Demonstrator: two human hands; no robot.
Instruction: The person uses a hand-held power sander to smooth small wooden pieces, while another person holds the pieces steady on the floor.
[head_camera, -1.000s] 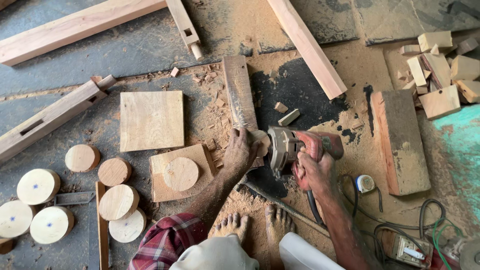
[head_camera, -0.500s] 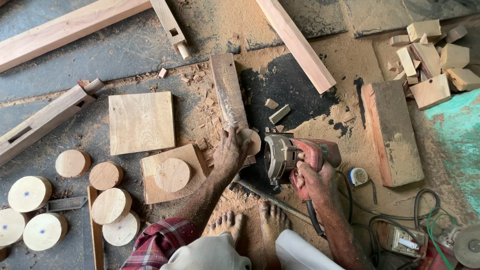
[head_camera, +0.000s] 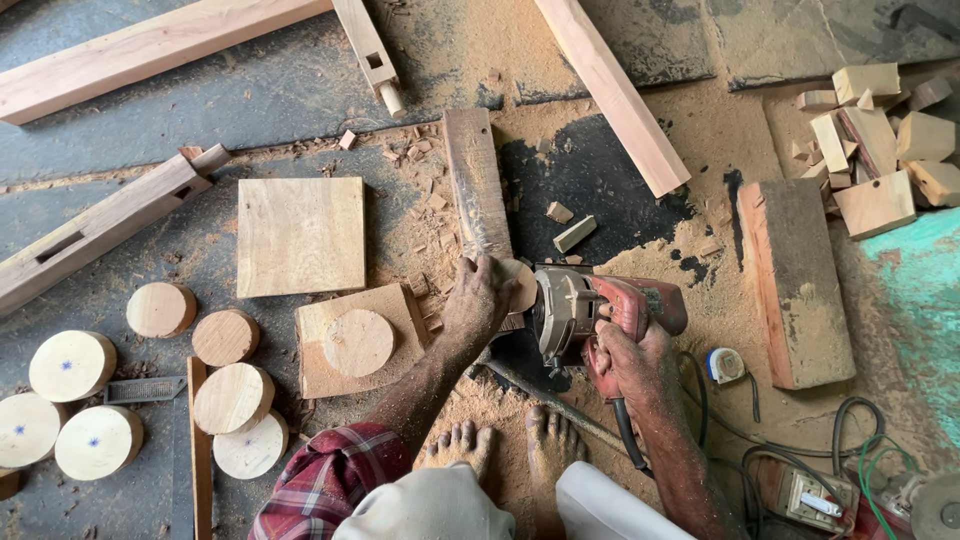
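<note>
Left hand (head_camera: 478, 300) has its grip closed on a round wooden disc (head_camera: 521, 283), pressed against the end of a worn plank (head_camera: 478, 185) on the sawdust-covered floor, while right hand (head_camera: 630, 360) grips a red power grinder (head_camera: 600, 305) touching the disc's right edge.

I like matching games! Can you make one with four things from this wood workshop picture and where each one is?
Things:
1. power tool
2. small wood disc
3. square board
4. tape measure

Places:
A. lying flat, left of the hands
B. in the right hand
C. on sawdust, right of the hands
D. under the left hand

Pairs: 1-B, 2-D, 3-A, 4-C
</note>
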